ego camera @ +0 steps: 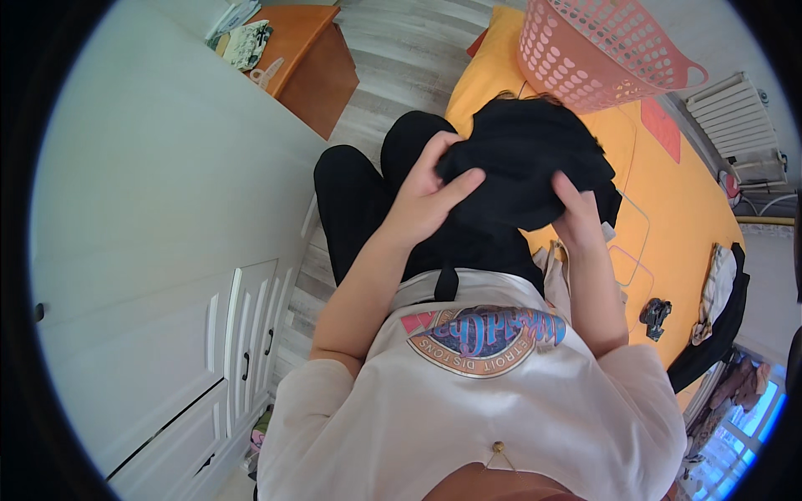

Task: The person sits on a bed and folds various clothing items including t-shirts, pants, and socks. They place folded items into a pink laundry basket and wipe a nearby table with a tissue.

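A black cloth garment (pixel 520 156) is spread between my two hands, above my lap and the edge of the bed. My left hand (pixel 576 206) grips its near right edge, thumb on top. With the thumb over the fabric and the fingers under it, my right hand (pixel 438 178) holds the left edge. Folds hide most of the fingers and the garment's exact kind. Beige clothing (pixel 554 272) lies on the bed beside my left forearm.
A pink plastic laundry basket (pixel 601 56) stands on the yellow bedspread (pixel 689 206). A small dark bundle (pixel 655 318) and black clothing (pixel 708 351) lie to the right. White cabinets (pixel 188 338) line the left, near a wooden desk (pixel 313 69). A radiator (pixel 733 125) is at the upper right.
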Demonstrator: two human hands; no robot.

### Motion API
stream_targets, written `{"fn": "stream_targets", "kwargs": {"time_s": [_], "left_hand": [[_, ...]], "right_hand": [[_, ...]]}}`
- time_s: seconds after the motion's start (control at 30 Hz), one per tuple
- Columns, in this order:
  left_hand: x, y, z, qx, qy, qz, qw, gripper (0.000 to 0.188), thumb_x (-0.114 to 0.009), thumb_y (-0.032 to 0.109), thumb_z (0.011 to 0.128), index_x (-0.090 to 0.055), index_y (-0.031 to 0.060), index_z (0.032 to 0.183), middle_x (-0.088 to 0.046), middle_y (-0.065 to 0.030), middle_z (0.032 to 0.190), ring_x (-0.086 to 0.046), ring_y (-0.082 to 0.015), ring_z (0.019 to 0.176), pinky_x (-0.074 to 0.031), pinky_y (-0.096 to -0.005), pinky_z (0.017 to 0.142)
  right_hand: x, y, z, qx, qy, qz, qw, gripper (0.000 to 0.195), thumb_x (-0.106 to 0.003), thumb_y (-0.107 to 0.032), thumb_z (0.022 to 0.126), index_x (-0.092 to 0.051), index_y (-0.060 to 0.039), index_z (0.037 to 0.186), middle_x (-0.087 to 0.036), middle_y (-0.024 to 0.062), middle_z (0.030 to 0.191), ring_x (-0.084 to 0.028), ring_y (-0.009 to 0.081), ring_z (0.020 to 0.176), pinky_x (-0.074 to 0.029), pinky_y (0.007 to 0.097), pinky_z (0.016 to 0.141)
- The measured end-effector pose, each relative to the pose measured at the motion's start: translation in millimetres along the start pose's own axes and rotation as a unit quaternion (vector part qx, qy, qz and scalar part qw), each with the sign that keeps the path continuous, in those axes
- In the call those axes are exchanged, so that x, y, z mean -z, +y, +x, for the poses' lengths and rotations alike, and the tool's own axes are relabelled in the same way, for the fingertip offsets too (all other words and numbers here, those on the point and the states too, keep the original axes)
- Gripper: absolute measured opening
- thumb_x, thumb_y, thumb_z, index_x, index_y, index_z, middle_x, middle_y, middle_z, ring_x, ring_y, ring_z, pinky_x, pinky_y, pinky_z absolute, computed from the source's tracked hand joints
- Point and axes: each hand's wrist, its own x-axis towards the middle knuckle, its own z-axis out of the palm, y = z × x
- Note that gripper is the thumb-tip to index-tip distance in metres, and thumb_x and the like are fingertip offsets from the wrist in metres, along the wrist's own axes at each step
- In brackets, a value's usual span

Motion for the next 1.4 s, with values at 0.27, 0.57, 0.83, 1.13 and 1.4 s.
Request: {"fn": "stream_targets", "kwargs": {"time_s": [0.27,0.57,0.83,1.13,1.4], "left_hand": [[15,0,-2,-0.183,0.098,0.350,0.914,0.120,-0.086,0.018,0.065,-0.005,0.0185,0.153,-0.008,-0.0194,0.157,-0.013,-0.0381,0.145,-0.024,-0.0583,0.110],[10,-46,18,-0.156,-0.073,0.286,0.943,0.043,-0.052,0.027,0.098,-0.049,0.0033,0.133,-0.053,-0.0139,0.133,-0.052,-0.0263,0.121,-0.042,-0.0377,0.105],[-6,-68,-21,0.094,-0.185,0.010,0.978,0.041,-0.056,0.017,0.096,-0.050,0.0003,0.133,-0.057,-0.0127,0.130,-0.055,-0.0235,0.118,-0.045,-0.0343,0.102],[-53,-86,11,0.043,-0.533,0.371,0.759,0.049,-0.072,0.006,0.083,-0.056,-0.0014,0.128,-0.059,-0.0110,0.129,-0.057,-0.0216,0.116,-0.045,-0.0326,0.100],[-132,-185,49,0.235,-0.593,0.329,0.697,0.034,-0.064,0.014,0.091,-0.059,0.0036,0.124,-0.063,-0.0098,0.119,-0.061,-0.0179,0.107,-0.049,-0.0297,0.091]], "right_hand": [[-89,-58,26,0.232,0.036,-0.010,0.972,0.037,-0.063,-0.004,0.091,-0.056,-0.0008,0.127,-0.062,0.0100,0.123,-0.061,0.0208,0.111,-0.051,0.0344,0.095],[-89,-13,-29,-0.126,0.032,0.251,0.959,0.030,-0.066,-0.014,0.091,-0.062,-0.0006,0.118,-0.068,0.0086,0.112,-0.066,0.0176,0.101,-0.052,0.0319,0.092],[-38,9,-88,-0.046,0.077,0.239,0.967,0.042,-0.070,0.002,0.081,-0.059,0.0006,0.121,-0.066,0.0106,0.115,-0.063,0.0205,0.106,-0.050,0.0330,0.095],[84,31,-181,0.003,0.233,0.214,0.948,0.044,-0.067,0.009,0.078,-0.058,0.0020,0.121,-0.065,0.0139,0.117,-0.063,0.0232,0.108,-0.051,0.0363,0.096],[281,0,-338,0.217,0.546,0.227,0.777,0.039,-0.061,0.000,0.088,-0.054,0.0049,0.126,-0.060,0.0190,0.125,-0.060,0.0311,0.113,-0.049,0.0427,0.101]]}}
